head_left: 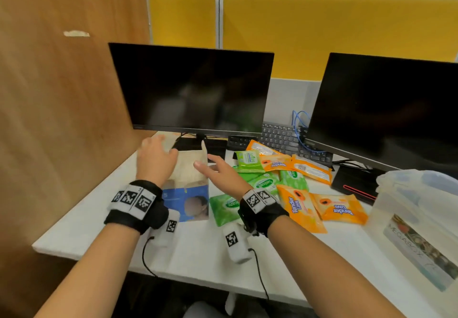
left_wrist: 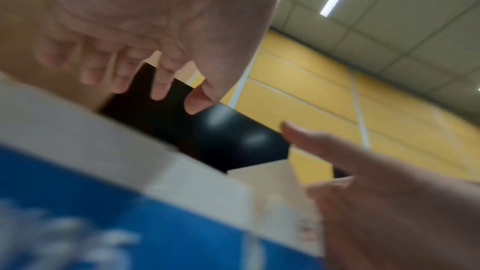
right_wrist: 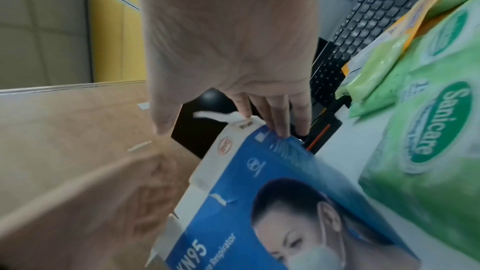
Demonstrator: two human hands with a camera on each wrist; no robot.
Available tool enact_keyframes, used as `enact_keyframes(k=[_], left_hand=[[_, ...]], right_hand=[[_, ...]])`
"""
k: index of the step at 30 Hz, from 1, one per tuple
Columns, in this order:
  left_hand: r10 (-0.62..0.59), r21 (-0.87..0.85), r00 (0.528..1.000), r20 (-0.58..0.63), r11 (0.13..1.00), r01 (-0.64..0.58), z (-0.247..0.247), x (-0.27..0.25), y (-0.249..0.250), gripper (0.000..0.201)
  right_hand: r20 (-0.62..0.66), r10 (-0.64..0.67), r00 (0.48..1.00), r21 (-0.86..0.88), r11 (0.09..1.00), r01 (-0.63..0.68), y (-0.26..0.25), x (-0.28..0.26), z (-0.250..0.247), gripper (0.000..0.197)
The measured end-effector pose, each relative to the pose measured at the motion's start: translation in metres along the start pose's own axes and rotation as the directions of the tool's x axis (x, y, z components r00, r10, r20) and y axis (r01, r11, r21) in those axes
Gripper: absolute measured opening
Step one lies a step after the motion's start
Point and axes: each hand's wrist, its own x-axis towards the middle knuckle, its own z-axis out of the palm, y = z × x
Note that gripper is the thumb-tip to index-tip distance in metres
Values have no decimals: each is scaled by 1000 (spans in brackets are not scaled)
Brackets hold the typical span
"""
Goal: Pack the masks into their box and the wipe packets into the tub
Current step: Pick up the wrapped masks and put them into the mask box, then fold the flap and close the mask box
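The left hand's fingers are spread and loosely bent, holding nothing, poised over the far left part of the mask box. The right hand has its fingers straight and together; in the right wrist view their tips touch the far edge of the box's blue printed face, and the thumb stands apart. The box lies near the counter's left edge, just in front of the left monitor, its pale flap raised between the two hands. Whether masks are inside cannot be told.

Just right of the box, green wipe packets and orange wipe packets lie in a loose, overlapping heap across the middle of the counter. The clear plastic tub stands at the right edge, apart from the heap. A black keyboard lies behind the packets, toward the back edge, beside a second monitor.
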Motion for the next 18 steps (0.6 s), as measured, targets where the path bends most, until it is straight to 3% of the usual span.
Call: enact_keyframes(k=[3, 5, 8, 9, 13, 15, 18], left_hand=[[-353, -5, 934, 57, 935, 354, -17, 13, -41, 53], [-434, -194, 881, 191, 863, 467, -19, 18, -55, 39], [-407, -458, 828, 385, 695, 554, -17, 10, -56, 14], [-379, -524, 816, 437, 630, 573, -14, 5, -52, 15], [-250, -623, 803, 541, 523, 582, -2, -10, -33, 27], [-203, -657, 826, 526, 520, 546, 8, -14, -22, 26], [-83, -602, 819, 568, 636, 482, 24, -22, -1, 16]], right_hand=[[-30, 99, 995, -5, 995, -99, -7, 20, 13, 71], [-79, 168, 983, -19, 985, -170, -9, 28, 16, 55], [-112, 183, 977, -75, 978, -192, -10, 29, 10, 44], [-128, 173, 977, -110, 976, -187, -8, 27, 4, 43], [-184, 166, 969, -227, 952, -206, 2, 13, -30, 53], [-201, 179, 963, -285, 930, -233, 5, 3, -49, 53], [-225, 214, 950, -351, 892, -284, 7, -6, -66, 53]])
